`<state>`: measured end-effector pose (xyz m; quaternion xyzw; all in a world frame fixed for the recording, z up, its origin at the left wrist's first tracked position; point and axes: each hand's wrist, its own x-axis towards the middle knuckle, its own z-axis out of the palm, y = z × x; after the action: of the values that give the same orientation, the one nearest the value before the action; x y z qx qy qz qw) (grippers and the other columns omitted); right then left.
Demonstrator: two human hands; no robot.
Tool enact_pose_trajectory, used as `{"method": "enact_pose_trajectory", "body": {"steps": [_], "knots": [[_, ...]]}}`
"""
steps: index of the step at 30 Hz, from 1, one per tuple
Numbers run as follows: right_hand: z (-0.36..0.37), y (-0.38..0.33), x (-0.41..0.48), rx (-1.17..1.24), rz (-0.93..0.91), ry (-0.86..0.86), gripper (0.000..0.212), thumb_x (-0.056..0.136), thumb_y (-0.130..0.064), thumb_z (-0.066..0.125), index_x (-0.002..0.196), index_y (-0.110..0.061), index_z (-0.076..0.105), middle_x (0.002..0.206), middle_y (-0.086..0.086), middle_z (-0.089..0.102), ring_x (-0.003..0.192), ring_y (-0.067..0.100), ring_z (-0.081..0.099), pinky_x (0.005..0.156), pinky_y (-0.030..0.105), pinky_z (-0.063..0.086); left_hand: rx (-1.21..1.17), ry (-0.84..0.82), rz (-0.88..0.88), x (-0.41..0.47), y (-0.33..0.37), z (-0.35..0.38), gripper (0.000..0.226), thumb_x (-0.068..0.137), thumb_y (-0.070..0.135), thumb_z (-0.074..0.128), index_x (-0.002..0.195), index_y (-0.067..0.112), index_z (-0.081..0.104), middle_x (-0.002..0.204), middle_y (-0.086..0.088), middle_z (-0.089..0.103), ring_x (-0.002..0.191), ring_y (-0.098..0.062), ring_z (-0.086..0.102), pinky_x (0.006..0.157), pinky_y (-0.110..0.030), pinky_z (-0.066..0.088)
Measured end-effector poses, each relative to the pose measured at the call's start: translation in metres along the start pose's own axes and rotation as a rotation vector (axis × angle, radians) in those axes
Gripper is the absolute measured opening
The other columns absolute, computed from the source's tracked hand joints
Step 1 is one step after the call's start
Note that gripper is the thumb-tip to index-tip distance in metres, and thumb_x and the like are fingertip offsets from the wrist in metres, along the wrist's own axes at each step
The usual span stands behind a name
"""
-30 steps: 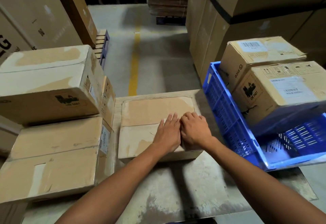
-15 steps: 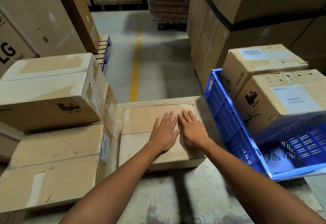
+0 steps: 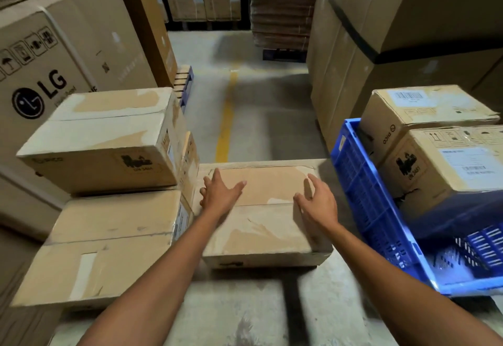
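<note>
A flat cardboard box (image 3: 261, 226) lies on a grey worn surface (image 3: 245, 315) in front of me, its closed top flaps patched with torn tape. My left hand (image 3: 220, 196) is spread, fingers straight, over the box's far left part. My right hand (image 3: 318, 204) is spread over its right edge, fingers straight. Neither hand grips anything. Both forearms reach in from the bottom of the view.
Two stacked cartons (image 3: 106, 196) stand close on the left of the box. A blue plastic crate (image 3: 381, 209) with two cartons (image 3: 441, 160) in it sits on the right. Tall cartons (image 3: 394, 32) line both sides of an aisle with a yellow floor line (image 3: 227, 117).
My hands, side by side at the middle of the box top, have moved apart, the left toward its left side and the right toward its right edge. The camera has tilted up.
</note>
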<state>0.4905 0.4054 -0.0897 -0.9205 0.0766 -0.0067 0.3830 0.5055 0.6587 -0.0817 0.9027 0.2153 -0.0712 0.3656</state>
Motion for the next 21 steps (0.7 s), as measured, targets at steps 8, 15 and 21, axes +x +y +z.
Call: {"method": "enact_pose_trajectory", "body": {"steps": [8, 15, 21], "knots": [[-0.025, -0.044, 0.004, 0.141, 0.066, 0.228, 0.076, 0.092, -0.062, 0.056, 0.156, -0.038, 0.026, 0.123, 0.009, 0.037, 0.113, 0.028, 0.051, 0.103, 0.045, 0.045, -0.336, 0.25, 0.173, -0.01, 0.022, -0.036, 0.069, 0.092, 0.047, 0.064, 0.152, 0.028, 0.036, 0.133, -0.006, 0.025, 0.129, -0.028, 0.04, 0.103, -0.024, 0.029], [-0.017, -0.047, -0.026, 0.312, 0.033, 0.381, 0.04, 0.092, -0.057, 0.06, 0.111, -0.026, 0.045, 0.119, 0.003, 0.038, 0.101, 0.026, 0.056, 0.091, 0.043, 0.051, -0.436, 0.506, 0.218, -0.05, 0.0, -0.03, 0.028, 0.09, 0.039, 0.069, 0.105, 0.017, 0.062, 0.113, -0.01, 0.039, 0.103, -0.024, 0.047, 0.097, -0.035, 0.043], [0.006, -0.041, -0.053, 0.239, 0.095, 0.424, 0.032, 0.091, -0.038, 0.064, 0.11, -0.019, 0.047, 0.127, 0.007, 0.039, 0.11, 0.03, 0.053, 0.097, 0.05, 0.048, -0.271, 0.553, 0.285, -0.076, -0.027, -0.015, 0.028, 0.085, 0.025, 0.075, 0.105, 0.011, 0.061, 0.111, -0.012, 0.039, 0.102, -0.027, 0.042, 0.088, -0.019, 0.031]]}}
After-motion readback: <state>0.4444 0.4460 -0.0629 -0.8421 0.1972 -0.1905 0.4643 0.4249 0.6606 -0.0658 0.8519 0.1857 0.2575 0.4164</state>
